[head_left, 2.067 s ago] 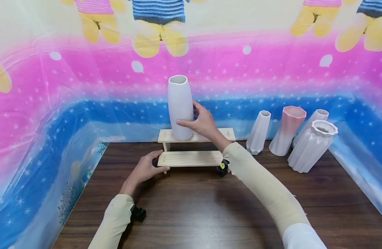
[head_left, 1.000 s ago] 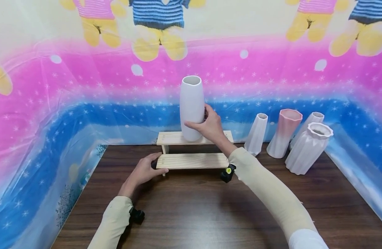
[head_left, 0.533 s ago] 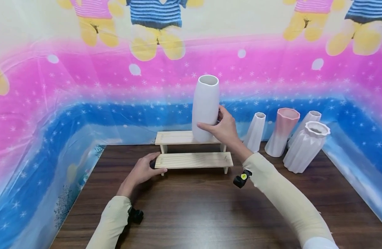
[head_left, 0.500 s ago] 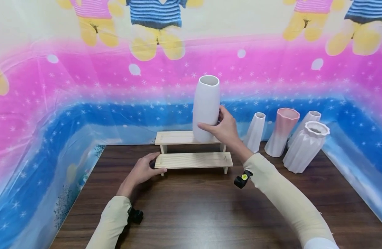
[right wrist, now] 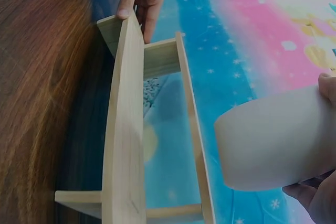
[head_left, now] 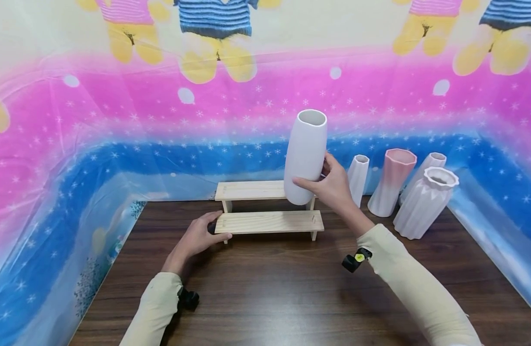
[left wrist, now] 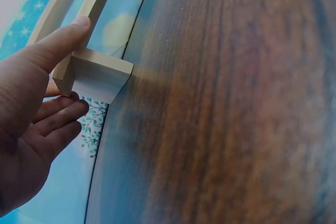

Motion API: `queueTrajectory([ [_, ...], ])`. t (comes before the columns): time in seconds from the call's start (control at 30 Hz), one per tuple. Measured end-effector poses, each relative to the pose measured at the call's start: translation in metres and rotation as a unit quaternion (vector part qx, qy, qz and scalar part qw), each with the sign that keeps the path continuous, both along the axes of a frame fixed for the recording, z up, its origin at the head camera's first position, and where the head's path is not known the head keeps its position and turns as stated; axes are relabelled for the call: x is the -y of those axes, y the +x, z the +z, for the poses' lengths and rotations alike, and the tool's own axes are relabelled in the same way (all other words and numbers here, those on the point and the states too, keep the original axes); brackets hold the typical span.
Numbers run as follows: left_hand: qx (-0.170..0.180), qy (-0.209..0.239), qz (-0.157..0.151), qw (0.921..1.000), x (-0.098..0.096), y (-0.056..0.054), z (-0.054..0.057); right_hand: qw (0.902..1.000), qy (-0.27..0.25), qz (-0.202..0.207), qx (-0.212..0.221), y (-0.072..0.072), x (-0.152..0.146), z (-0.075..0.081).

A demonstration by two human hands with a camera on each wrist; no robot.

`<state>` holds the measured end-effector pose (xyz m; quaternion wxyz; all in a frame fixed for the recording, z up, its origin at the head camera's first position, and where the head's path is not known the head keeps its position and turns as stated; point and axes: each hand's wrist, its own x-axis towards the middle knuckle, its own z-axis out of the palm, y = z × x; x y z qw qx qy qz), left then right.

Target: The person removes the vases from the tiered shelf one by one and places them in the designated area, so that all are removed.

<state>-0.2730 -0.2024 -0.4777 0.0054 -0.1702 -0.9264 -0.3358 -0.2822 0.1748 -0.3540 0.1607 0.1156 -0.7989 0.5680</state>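
In the head view my right hand (head_left: 334,185) grips a tall smooth white vase (head_left: 306,158), thumb across its front and fingers round its right side. The vase tilts slightly, and in the right wrist view its base (right wrist: 247,153) is apart from the stand. A two-step wooden stand (head_left: 269,222) is at the back of the table, with both boards bare. My left hand (head_left: 198,235) holds the left end of its lower board. The left wrist view has the thumb on the front edge and the fingers behind the board end (left wrist: 100,66).
To the right of the stand are a slim white vase (head_left: 358,180), a pink-and-white vase (head_left: 392,182), another white vase (head_left: 436,159) partly hidden, and a ruffle-rimmed white vase (head_left: 425,204). Behind the dark wooden table (head_left: 265,293) hangs a printed cloth (head_left: 161,115).
My right hand has carried the white vase rightward along the upper step, then off it and slightly toward me, and the vase now leans. My left hand has stayed on the stand.
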Motion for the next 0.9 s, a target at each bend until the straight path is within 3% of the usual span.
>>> queueTrajectory([
  [0.9,0.008,0.001,-0.002,1.0000,-0.001,0.002,0.003,0.9982,0.020,-0.054,0.017,0.041,-0.073,-0.031],
])
